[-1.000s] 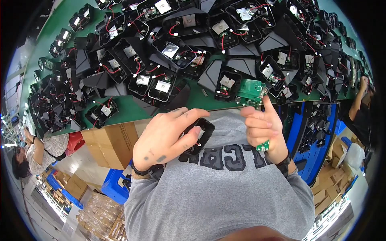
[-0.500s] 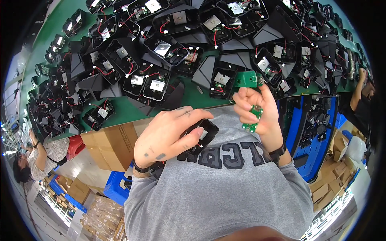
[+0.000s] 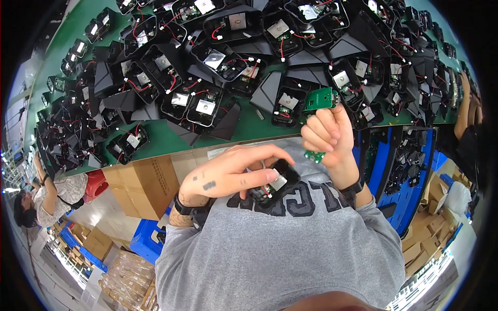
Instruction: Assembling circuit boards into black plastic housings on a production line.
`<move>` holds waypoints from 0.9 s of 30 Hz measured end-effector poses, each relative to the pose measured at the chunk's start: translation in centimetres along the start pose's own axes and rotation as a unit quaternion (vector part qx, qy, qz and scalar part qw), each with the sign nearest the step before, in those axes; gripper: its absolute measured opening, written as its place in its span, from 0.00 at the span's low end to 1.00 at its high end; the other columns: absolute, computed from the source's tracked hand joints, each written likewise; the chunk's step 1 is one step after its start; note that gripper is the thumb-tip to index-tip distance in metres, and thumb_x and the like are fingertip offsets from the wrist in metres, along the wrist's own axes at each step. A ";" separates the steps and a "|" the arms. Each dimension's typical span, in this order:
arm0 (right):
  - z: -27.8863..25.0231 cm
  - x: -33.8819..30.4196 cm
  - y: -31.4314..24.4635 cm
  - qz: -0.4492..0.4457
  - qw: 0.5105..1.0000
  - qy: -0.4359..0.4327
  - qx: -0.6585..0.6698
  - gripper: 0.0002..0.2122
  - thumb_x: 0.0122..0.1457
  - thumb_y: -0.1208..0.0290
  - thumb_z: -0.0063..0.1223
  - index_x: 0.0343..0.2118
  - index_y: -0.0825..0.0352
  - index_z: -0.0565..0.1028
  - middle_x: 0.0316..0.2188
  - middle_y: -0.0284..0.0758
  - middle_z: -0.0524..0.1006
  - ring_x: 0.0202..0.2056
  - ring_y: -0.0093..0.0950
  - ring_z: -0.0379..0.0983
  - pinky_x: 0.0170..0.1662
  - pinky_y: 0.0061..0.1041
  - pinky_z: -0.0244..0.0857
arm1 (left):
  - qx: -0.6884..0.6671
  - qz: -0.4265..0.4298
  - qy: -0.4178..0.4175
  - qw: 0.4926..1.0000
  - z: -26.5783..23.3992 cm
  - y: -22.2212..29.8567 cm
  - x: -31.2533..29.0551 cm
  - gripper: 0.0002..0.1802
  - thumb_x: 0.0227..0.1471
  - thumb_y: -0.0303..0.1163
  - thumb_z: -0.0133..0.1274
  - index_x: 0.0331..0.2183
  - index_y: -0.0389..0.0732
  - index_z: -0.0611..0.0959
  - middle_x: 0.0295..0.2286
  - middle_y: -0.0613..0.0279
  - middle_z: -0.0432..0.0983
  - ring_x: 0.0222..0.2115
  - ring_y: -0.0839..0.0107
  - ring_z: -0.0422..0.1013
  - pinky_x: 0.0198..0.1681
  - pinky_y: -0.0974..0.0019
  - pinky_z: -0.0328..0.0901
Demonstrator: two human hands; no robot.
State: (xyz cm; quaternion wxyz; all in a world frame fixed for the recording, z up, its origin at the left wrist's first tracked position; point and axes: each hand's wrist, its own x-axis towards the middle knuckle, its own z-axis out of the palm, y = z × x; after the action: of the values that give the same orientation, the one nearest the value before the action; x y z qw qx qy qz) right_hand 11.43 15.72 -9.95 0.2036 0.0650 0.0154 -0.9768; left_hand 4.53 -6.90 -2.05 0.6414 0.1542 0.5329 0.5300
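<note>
My left hand (image 3: 236,168) grips a black plastic housing (image 3: 290,176) in front of my chest, its thumb over a silver metal plate inside. To the right, my right hand (image 3: 332,129) is closed around green circuit boards. One larger green board (image 3: 320,99) sticks out above the fingers, with a metal connector at its right end. A smaller green board (image 3: 314,156) shows below the curled fingers; the rest of it is hidden in the palm. Behind that hand, on the green table (image 3: 171,146), lies an open black housing (image 3: 288,106) with a silver plate and red wires.
Many similar black housings (image 3: 207,109) with red wires crowd the table. A cardboard box (image 3: 142,186) stands below its edge at left. Blue racks (image 3: 399,197) with black parts are at right. One person (image 3: 49,197) is at far left; another person's arm (image 3: 463,103) shows at far right.
My left hand has moved right with the housing, which is now tilted. My right fingers have curled further over the small boards, and the larger board has tilted.
</note>
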 end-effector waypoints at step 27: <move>0.4 -0.5 1.3 0.002 0.969 -0.144 0.199 0.25 0.66 0.47 0.26 0.45 0.64 0.69 0.16 0.26 0.62 0.20 0.18 0.60 0.23 0.17 0.55 | -0.311 0.127 0.047 0.941 1.9 -5.0 2.6 0.43 0.45 0.62 0.57 0.47 0.36 0.63 0.37 0.57 0.69 0.36 0.67 0.73 0.37 0.60 0.72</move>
State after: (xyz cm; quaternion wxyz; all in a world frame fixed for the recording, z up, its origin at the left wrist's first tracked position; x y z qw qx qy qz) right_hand 12.38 14.73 -9.45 0.1889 -0.0376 -0.2087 -0.9588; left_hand 8.36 -5.96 -6.48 0.5590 -0.0111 0.3467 0.7531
